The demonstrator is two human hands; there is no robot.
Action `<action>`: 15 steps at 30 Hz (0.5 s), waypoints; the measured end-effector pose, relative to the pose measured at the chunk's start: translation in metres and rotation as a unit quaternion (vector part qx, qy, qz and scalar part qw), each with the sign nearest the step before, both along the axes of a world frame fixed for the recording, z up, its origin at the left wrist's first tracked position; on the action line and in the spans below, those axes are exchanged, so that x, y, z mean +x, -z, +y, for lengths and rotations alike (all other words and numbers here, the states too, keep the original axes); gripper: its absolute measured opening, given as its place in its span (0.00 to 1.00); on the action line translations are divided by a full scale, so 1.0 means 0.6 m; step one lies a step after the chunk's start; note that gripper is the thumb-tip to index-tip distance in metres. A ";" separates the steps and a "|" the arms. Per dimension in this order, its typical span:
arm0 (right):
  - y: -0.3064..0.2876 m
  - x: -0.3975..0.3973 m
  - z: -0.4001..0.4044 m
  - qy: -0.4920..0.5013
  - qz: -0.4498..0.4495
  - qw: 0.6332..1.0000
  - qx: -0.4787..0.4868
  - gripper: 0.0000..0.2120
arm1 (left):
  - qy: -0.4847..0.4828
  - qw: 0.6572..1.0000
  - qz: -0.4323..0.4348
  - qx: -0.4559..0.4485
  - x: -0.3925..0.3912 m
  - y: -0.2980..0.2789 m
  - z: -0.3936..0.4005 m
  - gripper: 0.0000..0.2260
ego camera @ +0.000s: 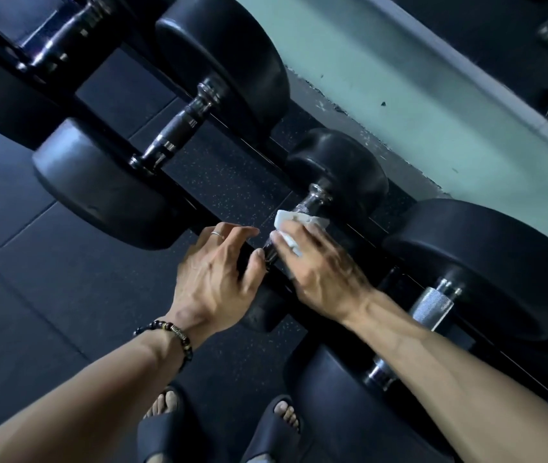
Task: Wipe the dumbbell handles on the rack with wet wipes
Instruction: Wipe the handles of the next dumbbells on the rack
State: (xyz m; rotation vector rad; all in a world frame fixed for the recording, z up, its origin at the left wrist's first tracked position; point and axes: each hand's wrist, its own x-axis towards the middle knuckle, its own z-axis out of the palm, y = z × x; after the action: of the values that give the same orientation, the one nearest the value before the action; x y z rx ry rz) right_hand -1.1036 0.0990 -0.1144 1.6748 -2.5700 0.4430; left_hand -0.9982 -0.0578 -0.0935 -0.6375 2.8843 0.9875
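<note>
Dumbbells sit in a row on a dark rack [302, 297] that runs diagonally past my hands. Far left of my left hand, a large dumbbell [165, 128] rests with its knurled chrome handle bare. My left hand [214, 279] lies over the near head of the small dumbbell [329, 182], fingers curved around that head and thumb set against it; a silver ring [216, 233] sits on one finger and a beaded bracelet [174, 334] circles the wrist. Just right of the left hand, touching distance from its fingertips, my right hand [319, 272] grips a white wet wipe [287, 225] wrapped over this dumbbell's chrome handle [302, 208], fingers curled around wipe and bar together. The wipe protrudes above the right hand's fingers, and the uncovered end of the handle shows beyond it, toward the far head. Right of my right forearm, another large dumbbell [466, 279] rests with its chrome handle partly hidden behind the arm. Below both hands, my feet in dark slides [165, 432] stand on black speckled rubber flooring [226, 182]. Beyond the rack, a pale green wall [399, 95] shows scuffed paint.
</note>
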 end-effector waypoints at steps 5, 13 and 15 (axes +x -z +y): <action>-0.012 -0.049 -0.003 0.094 -0.015 0.995 -0.031 0.19 | -0.001 1.000 0.002 -0.005 0.001 0.001 -0.001 0.24; -0.021 -0.040 0.002 0.007 -0.007 1.000 -0.012 0.18 | -0.012 1.000 0.016 -0.004 0.003 0.002 0.001 0.23; -0.018 -0.051 0.000 0.091 -0.031 0.994 -0.042 0.18 | -0.016 1.000 0.019 -0.004 0.004 0.003 0.001 0.23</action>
State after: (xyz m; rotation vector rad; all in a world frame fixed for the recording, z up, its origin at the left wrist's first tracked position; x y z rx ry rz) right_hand -1.1340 0.0993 -0.1034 1.4061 -2.6749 0.5895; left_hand -0.9960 -0.0573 -0.0956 -0.6755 2.9203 1.0034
